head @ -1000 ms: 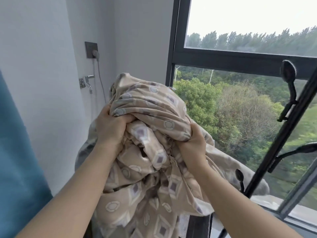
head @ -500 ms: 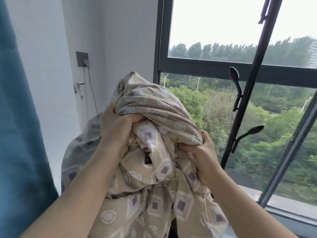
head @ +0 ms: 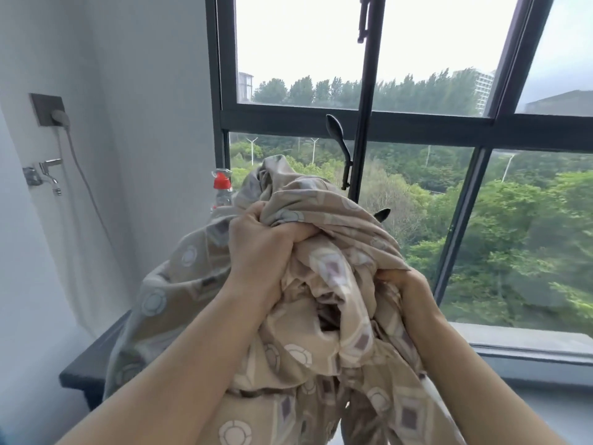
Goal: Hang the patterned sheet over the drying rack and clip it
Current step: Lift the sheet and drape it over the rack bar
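Observation:
The patterned sheet (head: 324, 319), beige with grey squares and pale circles, is bunched in a big bundle in front of me at chest height. My left hand (head: 260, 248) is clenched on a fold near the top of the bundle. My right hand (head: 407, 293) grips the bundle's right side, lower down. Loose cloth hangs below and to the left. A black upright pole (head: 362, 130) with curved hook arms stands just behind the sheet, in front of the window; it may be part of the drying rack. No clips are visible.
A large dark-framed window (head: 353, 123) fills the far side, with a grey sill (head: 526, 348) below. A red-capped bottle (head: 220, 187) stands behind the sheet. The white left wall carries a socket with a plug (head: 51, 112) and a tap (head: 45, 175). A dark ledge (head: 86, 364) lies lower left.
The view has swung to the right and up, so the teal curtain has left the frame. Both hands keep their grip on the bundle. The pole now stands behind the sheet's middle.

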